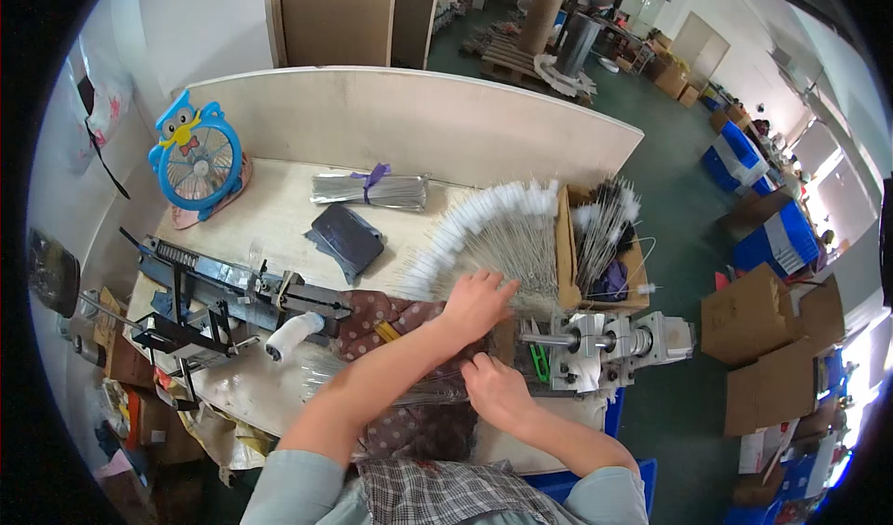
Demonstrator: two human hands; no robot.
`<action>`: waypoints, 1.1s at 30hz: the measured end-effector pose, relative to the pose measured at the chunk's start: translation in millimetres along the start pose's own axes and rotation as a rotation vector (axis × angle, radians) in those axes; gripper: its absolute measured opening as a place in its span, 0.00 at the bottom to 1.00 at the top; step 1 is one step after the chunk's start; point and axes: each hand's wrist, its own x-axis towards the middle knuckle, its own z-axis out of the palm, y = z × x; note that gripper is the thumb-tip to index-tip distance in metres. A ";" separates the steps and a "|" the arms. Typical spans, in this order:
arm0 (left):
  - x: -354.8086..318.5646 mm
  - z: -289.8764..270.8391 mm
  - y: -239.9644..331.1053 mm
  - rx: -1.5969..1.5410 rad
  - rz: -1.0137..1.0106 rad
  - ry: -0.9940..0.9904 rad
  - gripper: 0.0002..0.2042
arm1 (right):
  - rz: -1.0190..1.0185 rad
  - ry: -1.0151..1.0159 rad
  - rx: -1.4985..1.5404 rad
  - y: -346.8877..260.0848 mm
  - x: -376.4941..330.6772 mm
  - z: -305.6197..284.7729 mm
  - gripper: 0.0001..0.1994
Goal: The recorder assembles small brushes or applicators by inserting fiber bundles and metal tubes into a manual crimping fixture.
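Note:
My left hand reaches over the near edge of a fanned pile of white-tipped wire brushes. Its fingers are stretched toward the right and a little apart, close to the wire ends. My right hand is closer to me, thumb and fingers pinched together; what lies between them is too small to make out. Beside it, thin wires in clear plastic rest on a brown polka-dot cloth. To the right stands a metal clamping device with a shaft, a green piece at its left end.
A cardboard box of wire brushes stands at the right. Farther back lie a tied wire bundle and a dark folded pouch. A blue fan stands far left, behind a black metal fixture and a white roll.

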 end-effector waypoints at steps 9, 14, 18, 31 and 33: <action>-143.2 -134.3 23.6 -0.217 0.018 0.404 0.13 | -0.136 0.305 -0.265 36.3 18.3 -56.2 0.08; -178.1 -133.7 19.8 -0.289 -0.110 0.426 0.11 | -0.017 0.195 -0.067 71.9 30.9 -67.5 0.06; -191.6 -119.6 12.7 -0.279 -0.249 0.416 0.09 | 0.080 -0.028 0.253 73.4 29.4 -91.0 0.09; -198.8 -79.1 10.8 -1.056 -0.857 0.290 0.09 | -0.324 0.149 0.357 -15.7 116.0 -45.8 0.07; -211.6 -80.2 -2.4 -1.205 -0.955 0.353 0.09 | -0.340 0.170 0.375 -30.6 128.2 -35.0 0.07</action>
